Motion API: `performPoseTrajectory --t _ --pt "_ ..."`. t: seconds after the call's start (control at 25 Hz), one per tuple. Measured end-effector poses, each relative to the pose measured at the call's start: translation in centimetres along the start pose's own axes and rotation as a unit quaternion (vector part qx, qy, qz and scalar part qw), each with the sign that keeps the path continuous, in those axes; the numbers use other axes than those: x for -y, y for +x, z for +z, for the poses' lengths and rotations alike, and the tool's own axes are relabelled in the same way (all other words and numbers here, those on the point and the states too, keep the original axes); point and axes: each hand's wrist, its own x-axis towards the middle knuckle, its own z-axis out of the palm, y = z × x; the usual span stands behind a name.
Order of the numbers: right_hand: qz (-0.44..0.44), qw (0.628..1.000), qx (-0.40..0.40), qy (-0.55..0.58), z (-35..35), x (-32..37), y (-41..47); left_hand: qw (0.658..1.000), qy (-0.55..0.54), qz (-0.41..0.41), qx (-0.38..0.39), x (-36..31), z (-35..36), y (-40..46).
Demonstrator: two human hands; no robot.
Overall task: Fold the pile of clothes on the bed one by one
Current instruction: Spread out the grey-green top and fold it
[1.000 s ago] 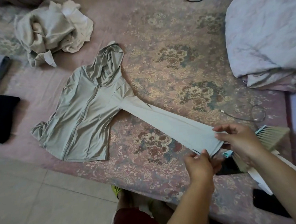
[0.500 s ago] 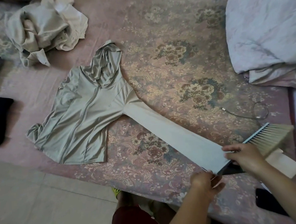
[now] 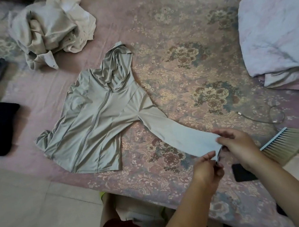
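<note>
Left hand [image 3: 206, 169], right hand [image 3: 239, 143] pinching

One hooded jacket [image 3: 92, 121], one crumpled clothes pile [image 3: 51, 29], one brush [image 3: 287, 142], two hands.

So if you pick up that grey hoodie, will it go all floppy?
Probably very floppy: the hoodie looks thin, and its hood lies in soft folds. It looks light; the hands hold its sleeve by pinching the cuff. Its sheen suggests it may be slippery.

Hoodie [image 3: 94, 120] on bed [image 3: 183, 31] (pile [image 3: 51, 29] behind).
</note>
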Motion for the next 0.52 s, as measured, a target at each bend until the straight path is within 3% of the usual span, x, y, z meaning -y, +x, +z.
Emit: performPoseTrajectory --t 0.16,0.28,0.44,0.52 --pt "-0.005 0.993 -0.009 0.117 8.1 5.1 -0.6 0.992 -0.038 0.003 0.123 -7.8 -2.5 -2.4" --pt "-0.029 0.985 0.001 0.170 16.9 9.6 -0.7 0.984 -0.009 0.024 0.177 -15.6 -7.2 -4.8" --pt "-0.038 0.983 0.039 0.174 30.7 14.1 0.2 0.983 0.054 0.065 0.166 -27.6 -16.2 -7.4" --pt "-0.048 0.987 0.050 0.146 38.3 15.4 1.2 0.987 0.063 0.082 0.119 -33.6 -21.2 -7.2"
